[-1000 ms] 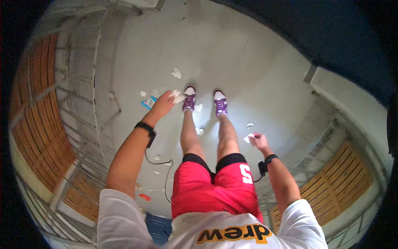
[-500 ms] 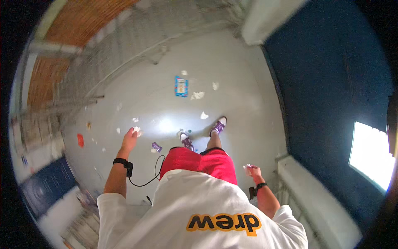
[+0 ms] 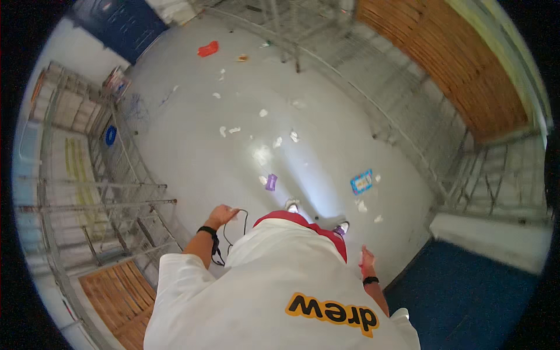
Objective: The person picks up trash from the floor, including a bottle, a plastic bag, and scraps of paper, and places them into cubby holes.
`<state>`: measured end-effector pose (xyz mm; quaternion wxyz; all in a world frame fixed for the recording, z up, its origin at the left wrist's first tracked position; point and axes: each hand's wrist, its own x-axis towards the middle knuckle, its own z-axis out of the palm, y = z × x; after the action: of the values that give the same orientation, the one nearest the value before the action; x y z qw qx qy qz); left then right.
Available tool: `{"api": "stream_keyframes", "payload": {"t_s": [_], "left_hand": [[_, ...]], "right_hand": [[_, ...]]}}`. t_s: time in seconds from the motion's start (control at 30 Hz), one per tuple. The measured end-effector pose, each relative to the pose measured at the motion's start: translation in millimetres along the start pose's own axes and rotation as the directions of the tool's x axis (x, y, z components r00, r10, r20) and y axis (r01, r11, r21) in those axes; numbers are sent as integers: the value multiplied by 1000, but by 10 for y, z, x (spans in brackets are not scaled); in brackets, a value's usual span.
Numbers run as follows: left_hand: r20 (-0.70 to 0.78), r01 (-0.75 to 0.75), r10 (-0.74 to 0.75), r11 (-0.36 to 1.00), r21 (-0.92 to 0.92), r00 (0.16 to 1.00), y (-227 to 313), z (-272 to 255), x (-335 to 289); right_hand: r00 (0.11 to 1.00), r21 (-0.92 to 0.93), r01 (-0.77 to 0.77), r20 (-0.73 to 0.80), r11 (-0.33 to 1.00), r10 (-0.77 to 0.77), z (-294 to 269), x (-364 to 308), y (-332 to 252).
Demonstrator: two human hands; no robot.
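My left hand (image 3: pixel 221 216) is held out low at the left, fingers closed on a small crumpled white tissue (image 3: pixel 235 215) that shows only in part. A black strap with a dark cable sits at that wrist. On the right, my right hand (image 3: pixel 367 261) hangs beside my red shorts, its fingers drawn together around a pale scrap that is blurred. Neither hand touches the floor. Several crumpled white tissues (image 3: pixel 277 142) lie scattered on the grey floor. A purple packet (image 3: pixel 271 182) lies ahead of my left hand, and a blue packet (image 3: pixel 361 182) farther right.
Metal racks (image 3: pixel 125 157) stand along the left, and wire mesh racks (image 3: pixel 373 99) line the far right. Wooden slats (image 3: pixel 449 64) are behind these. A red packet (image 3: pixel 207 48) and an orange-brown scrap (image 3: pixel 242 58) lie far off, near a blue door (image 3: pixel 119 26).
My view has turned left, so the floor litter and blue packet now appear farther right. The racks on the left have come into view. Both hands have come lower and nearer my body.
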<state>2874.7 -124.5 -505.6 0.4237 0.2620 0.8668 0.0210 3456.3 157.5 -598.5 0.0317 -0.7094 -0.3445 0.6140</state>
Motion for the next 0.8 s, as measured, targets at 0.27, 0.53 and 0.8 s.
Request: {"api": "stream_keyframes", "payload": {"t_s": [0.27,0.53,0.8], "left_hand": [[-226,47,-166,889,-455,960,-957,-502,675],[-174,31,-150,837,-547,973,-903,-1526,1640],[-245,16,-233,754,-656,941,-1374,-2139,1670]], "right_hand": [[978,-243,-60,182,968,106,1616,128,-1886],[650,-683,720,596,128,-472,1459,2095,-1594],[-74,-201,641,945,-740,-320,3702,3322,-4696]]}}
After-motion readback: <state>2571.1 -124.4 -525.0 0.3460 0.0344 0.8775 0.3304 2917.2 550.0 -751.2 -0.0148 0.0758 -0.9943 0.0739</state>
